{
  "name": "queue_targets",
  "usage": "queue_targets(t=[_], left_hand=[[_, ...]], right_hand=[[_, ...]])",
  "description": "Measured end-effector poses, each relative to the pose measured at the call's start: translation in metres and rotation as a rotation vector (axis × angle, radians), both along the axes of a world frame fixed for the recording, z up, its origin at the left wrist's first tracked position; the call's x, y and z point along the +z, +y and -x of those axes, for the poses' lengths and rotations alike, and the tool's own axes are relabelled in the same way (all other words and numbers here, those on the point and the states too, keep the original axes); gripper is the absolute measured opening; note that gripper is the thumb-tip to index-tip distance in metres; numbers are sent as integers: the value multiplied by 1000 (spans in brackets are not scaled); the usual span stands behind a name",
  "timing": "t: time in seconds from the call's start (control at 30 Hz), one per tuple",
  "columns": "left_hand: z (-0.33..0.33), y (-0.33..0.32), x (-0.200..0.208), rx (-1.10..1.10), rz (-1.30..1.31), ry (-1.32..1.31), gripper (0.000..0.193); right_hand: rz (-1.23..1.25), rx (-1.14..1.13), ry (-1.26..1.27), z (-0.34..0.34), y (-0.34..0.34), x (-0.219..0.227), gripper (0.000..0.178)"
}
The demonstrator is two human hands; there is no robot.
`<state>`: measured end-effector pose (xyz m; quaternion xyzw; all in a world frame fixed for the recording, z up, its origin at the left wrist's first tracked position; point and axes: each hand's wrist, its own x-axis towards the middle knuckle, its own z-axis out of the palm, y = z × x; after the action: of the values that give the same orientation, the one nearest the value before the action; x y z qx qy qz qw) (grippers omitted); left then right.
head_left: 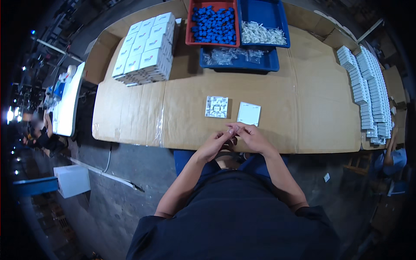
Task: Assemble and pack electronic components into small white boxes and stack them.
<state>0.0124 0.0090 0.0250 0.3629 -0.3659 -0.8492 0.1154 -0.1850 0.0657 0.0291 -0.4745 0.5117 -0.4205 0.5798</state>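
Observation:
My left hand (211, 146) and my right hand (255, 138) meet just over the front edge of the cardboard-covered table. Their fingertips are pressed together around something too small or too hidden to make out. Beyond the left fingers lies a square piece with a grey and white pattern (216, 106), flat on the cardboard. To its right, close to my right fingers, rests a plain white square plate (249, 113), slightly turned.
Far back stand a red tray (189, 27) of blue parts, a blue tray (264, 9) of white parts and a lower blue tray (242, 68) of clear plastic bags. White boxes (147, 58) are stacked left, flat white pieces (368, 93) right. People work at both sides.

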Motion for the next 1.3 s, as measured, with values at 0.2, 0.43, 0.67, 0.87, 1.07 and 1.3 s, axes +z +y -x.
queue_targets(t=[0.2, 0.43, 0.67, 0.87, 1.07, 1.3], left_hand=[[19, -22, -22, -65, -134, 20, 46], [23, -45, -48, -128, -522, 322, 65], [33, -65, -62, -99, -831, 511, 59], [35, -70, -70, -99, -917, 497, 61], [33, -74, -77, -131, -945, 574, 63], [33, -74, -78, -129, -963, 568, 62]], right_hand=[[-256, 15, -67, 32, -31, 9, 41], [171, -347, 490, 152, -148, 28, 20], [374, -602, 1024, 269, -291, 39, 18], [385, -326, 1565, 301, -345, 36, 16], [411, -84, 1626, 316, -361, 41, 13], [239, -55, 1658, 312, -370, 45, 10]])
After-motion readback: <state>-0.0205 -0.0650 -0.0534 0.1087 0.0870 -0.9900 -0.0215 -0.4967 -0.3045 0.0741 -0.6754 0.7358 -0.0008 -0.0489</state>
